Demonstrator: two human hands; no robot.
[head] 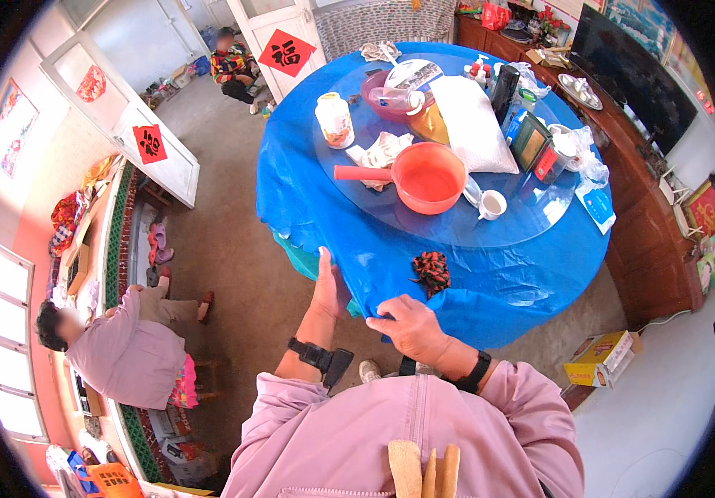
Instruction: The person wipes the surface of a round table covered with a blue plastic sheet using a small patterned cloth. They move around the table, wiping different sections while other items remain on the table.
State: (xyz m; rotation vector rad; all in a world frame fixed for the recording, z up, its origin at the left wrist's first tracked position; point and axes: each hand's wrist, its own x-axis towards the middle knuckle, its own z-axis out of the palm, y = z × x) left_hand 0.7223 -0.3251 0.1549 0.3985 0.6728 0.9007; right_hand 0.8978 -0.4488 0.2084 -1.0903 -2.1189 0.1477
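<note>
A blue plastic tablecloth [357, 249] covers a round table, its near edge pulled up in folds. My right hand [412, 327] grips a bunched piece of that edge between thumb and fingers. My left hand [329, 289] is upright at the cloth's left side, thumb raised; its fingers are partly hidden behind the cloth, so its hold cannot be told. Just beyond my right hand lies a red and black scrunchie-like cloth bundle [431, 274]. Farther in, a red plastic dipper [430, 178] and a white cup [492, 205] stand on the glass turntable [525, 231].
The turntable also bears a white plastic jar [335, 121], a filled white bag [473, 124] and several boxes. One person in pink sits at the left [127, 355]; another person [233, 68] sits near the doorway. A yellow carton [600, 360] lies on the floor at right.
</note>
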